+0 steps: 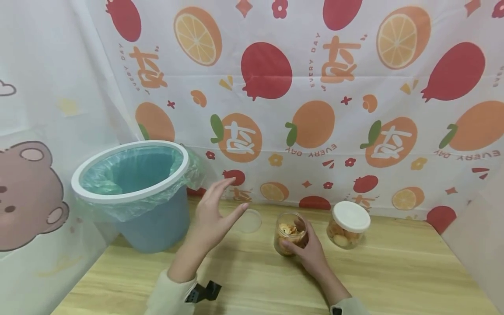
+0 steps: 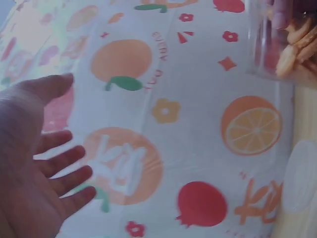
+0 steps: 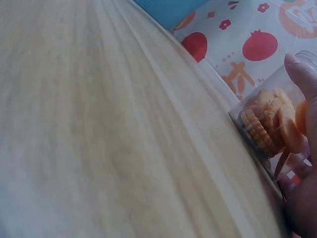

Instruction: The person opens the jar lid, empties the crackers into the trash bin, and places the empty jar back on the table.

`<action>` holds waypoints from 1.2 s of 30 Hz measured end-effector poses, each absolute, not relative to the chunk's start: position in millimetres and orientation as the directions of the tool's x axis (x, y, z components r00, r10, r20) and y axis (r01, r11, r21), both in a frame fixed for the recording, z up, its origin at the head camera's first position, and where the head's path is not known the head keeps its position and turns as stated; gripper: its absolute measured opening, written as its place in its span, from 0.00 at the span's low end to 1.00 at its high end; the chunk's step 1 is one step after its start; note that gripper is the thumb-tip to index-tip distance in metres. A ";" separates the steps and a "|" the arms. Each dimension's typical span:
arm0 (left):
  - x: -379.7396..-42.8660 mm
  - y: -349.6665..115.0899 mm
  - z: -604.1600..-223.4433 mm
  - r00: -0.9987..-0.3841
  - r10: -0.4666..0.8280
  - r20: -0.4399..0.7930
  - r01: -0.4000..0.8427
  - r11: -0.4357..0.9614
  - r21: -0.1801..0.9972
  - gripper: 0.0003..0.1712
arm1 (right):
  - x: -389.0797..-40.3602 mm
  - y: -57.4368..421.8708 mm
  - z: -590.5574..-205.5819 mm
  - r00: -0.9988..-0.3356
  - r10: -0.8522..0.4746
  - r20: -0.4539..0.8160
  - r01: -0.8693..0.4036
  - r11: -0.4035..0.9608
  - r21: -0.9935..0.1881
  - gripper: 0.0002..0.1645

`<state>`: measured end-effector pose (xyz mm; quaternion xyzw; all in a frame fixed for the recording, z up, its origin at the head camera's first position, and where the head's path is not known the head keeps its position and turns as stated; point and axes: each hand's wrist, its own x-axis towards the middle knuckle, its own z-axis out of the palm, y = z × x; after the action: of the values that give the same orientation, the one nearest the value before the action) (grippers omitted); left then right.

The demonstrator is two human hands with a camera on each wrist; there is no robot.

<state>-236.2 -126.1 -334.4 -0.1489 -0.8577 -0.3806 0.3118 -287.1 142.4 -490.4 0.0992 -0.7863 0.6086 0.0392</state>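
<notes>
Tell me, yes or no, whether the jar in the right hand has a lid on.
No, in the head view the jar in the right hand stands open at the top.

Before you, the pale wood-grain table bears, left to right: a lined blue bin at the rear corner, a translucent disc lying flat, an open snack jar, a white-lidded jar

Blue bin beside fruit-print cloth
</notes>
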 end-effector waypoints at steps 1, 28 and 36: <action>-231.5 -129.9 -333.5 -0.731 0.016 0.682 0.511 0.676 0.532 0.40 | -286.9 142.8 -491.9 -0.978 -0.106 0.178 -0.199 0.244 -0.949 0.52; -207.8 -270.6 -317.0 -0.272 -0.785 0.556 0.251 0.500 0.829 0.40 | -287.8 141.5 -491.2 -0.975 -0.104 0.194 -0.217 0.304 -0.928 0.53; -213.1 -283.5 -324.5 -0.380 -0.812 0.443 0.185 0.403 0.896 0.48 | -286.6 142.5 -491.0 -0.975 -0.106 0.197 -0.220 0.303 -0.927 0.53</action>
<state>-213.1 -283.5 -324.5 0.2345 -0.6683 -0.4935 0.5049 -286.6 142.5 -491.0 0.1014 -0.8057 0.5816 0.0490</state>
